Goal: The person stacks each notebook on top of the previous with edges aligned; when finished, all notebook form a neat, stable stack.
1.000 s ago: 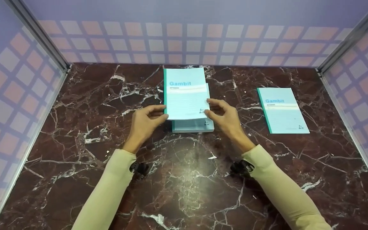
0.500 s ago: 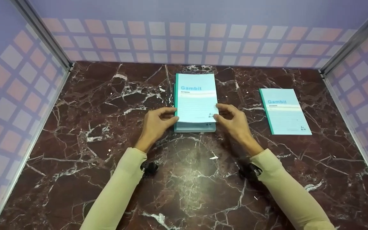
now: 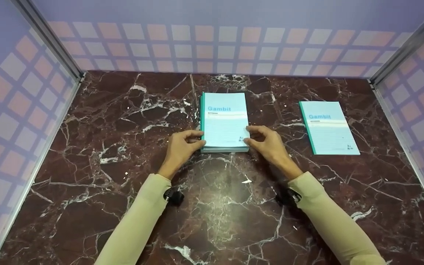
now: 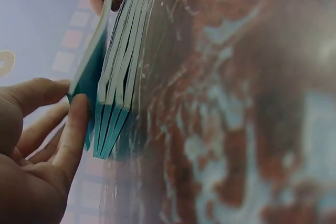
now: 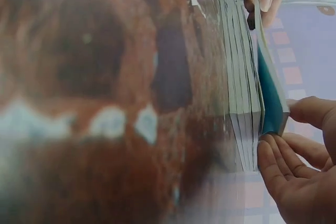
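A light blue notebook [image 3: 225, 123] with a green spine and "Gambit" on its cover lies over a stack of several like notebooks [image 3: 225, 150]. My left hand [image 3: 182, 147] pinches its spine side near the front corner. On the opposite edge, my right hand [image 3: 269, 143] pinches it between thumb and fingers. Both wrist views show the held notebook [image 4: 92, 59] tilted, with a wedge-shaped gap between it and the stack [image 4: 123, 51]. From the right wrist, the notebook's underside [image 5: 270, 93] shows above the stacked page edges [image 5: 241, 77].
Another Gambit notebook [image 3: 328, 129] lies flat by itself on the right of the dark red marbled table [image 3: 219, 221]. Purple panels with pink and white squares [image 3: 219, 48] stand along the back and both sides.
Both hands have brought the held notebook rightward, then down and closer to me, so it now covers nearly all of the stack. The notebook on the right stays put.
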A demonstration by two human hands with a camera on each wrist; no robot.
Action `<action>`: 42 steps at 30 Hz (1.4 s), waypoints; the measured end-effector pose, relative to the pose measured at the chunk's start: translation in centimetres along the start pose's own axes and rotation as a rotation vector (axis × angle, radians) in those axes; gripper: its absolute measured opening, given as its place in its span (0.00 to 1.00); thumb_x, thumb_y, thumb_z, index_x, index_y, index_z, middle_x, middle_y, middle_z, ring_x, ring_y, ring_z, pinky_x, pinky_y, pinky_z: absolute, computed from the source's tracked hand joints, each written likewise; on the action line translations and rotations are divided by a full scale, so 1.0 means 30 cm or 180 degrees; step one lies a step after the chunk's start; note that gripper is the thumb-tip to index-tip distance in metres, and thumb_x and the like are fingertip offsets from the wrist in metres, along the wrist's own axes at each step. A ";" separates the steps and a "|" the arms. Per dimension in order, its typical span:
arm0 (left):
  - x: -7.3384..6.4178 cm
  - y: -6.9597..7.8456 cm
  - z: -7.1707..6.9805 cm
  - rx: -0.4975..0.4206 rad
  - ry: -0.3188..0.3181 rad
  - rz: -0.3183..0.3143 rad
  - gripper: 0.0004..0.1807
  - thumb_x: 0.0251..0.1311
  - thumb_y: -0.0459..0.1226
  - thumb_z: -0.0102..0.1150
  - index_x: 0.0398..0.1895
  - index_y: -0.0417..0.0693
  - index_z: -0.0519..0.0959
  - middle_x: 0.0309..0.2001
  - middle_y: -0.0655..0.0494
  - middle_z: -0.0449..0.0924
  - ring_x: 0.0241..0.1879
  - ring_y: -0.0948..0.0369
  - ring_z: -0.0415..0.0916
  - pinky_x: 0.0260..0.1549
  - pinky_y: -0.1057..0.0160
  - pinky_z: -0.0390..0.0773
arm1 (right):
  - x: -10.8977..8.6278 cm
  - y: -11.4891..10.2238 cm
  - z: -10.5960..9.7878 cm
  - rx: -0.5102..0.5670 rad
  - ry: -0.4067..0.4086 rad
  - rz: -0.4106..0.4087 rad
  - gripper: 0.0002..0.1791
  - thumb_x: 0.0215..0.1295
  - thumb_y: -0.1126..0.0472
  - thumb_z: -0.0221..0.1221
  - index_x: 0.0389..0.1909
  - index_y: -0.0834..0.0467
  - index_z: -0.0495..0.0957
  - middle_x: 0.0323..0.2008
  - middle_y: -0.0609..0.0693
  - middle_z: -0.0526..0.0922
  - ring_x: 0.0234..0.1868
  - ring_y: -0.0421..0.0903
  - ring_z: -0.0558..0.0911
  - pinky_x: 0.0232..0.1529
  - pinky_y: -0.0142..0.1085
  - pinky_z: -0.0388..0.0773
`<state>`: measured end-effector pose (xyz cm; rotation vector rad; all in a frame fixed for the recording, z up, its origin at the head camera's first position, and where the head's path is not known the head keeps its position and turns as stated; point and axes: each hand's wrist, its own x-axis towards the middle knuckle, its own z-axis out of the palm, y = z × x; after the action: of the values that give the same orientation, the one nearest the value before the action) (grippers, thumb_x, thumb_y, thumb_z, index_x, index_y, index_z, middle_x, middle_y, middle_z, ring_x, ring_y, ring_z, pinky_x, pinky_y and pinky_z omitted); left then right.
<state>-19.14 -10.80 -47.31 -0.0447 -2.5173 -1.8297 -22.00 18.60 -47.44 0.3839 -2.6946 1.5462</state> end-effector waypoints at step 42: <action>-0.032 -0.010 0.021 0.1100 0.0104 0.0401 0.22 0.55 0.25 0.78 0.55 0.42 0.88 0.53 0.44 0.87 0.41 0.55 0.90 0.32 0.66 0.85 | -0.025 0.015 -0.014 -0.0776 -0.0634 -0.0363 0.31 0.65 0.68 0.72 0.69 0.64 0.77 0.67 0.61 0.77 0.64 0.62 0.81 0.62 0.48 0.81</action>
<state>-18.19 -10.29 -47.82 -0.1590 -2.6976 -1.3209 -21.42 19.32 -47.72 0.7019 -2.9031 1.1908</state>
